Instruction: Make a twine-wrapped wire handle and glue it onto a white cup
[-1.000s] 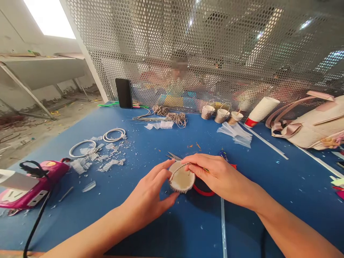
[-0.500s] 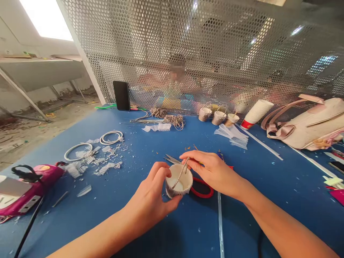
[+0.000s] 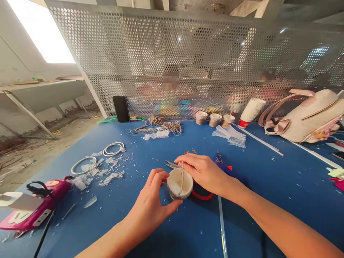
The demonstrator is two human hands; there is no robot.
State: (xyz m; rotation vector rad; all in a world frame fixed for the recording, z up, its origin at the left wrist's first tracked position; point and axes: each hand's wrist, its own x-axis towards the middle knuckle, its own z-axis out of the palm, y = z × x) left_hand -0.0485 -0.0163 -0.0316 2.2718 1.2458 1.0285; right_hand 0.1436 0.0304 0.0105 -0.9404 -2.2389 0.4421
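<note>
A small pale cup (image 3: 174, 182) with a rough grey outside is gripped from the left and front by my left hand (image 3: 154, 200). A twisted cord (image 3: 182, 177) crosses the cup's opening from its far rim. The fingertips of my right hand (image 3: 204, 172) pinch the cord's upper end at that rim. Behind the cup lie the open blades of scissors (image 3: 172, 164); their red handle (image 3: 202, 196) shows under my right hand.
Three cord-handled cups (image 3: 215, 120), stacked paper cups (image 3: 252, 111) and a bag (image 3: 309, 114) stand at the back. A phone (image 3: 121, 109), cord bundles (image 3: 172, 126), white rings (image 3: 84, 165) with scraps, and a pink power strip (image 3: 57, 188) are further left.
The cord has turned from slanting to nearly upright across the cup. My right hand has shifted slightly left. The camera view has tilted up a little.
</note>
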